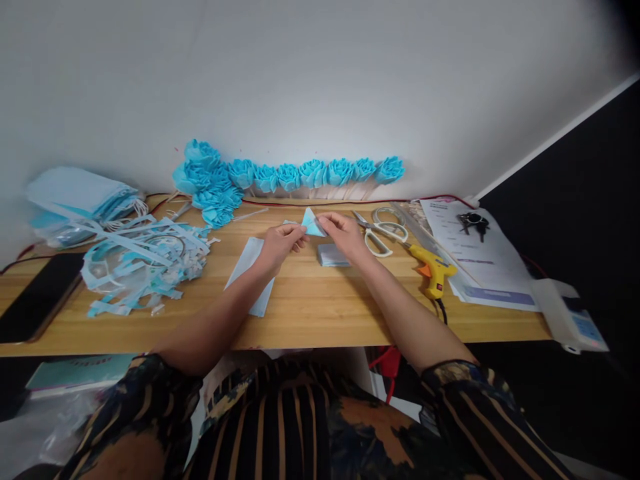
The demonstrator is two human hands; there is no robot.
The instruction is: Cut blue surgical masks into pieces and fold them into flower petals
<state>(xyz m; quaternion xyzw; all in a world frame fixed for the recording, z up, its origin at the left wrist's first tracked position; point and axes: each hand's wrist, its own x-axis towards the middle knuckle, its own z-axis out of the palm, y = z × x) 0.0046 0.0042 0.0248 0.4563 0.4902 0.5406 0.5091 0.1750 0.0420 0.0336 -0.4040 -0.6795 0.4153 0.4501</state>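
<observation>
Between my two hands is a small light-blue folded triangle (311,222), its point facing the wall. My left hand (285,241) pinches its left corner with thumb and fingertips, while my right hand (344,231) grips the right corner. Beneath my left forearm lies a pale blue strip of mask fabric (261,301), partly covered by the arm. A small stack of pale blue squares (331,255) rests on the table just below my right hand. Right of that hand are scissors (376,241) with white handles.
Blue fabric flowers (289,177) on sticks line the wall. Left are a heap of cut scraps (150,263), a pile of face masks (83,193) and a black phone (40,297). At right are a yellow glue gun (434,268), papers (487,263), keys (473,223) and a white box (567,313).
</observation>
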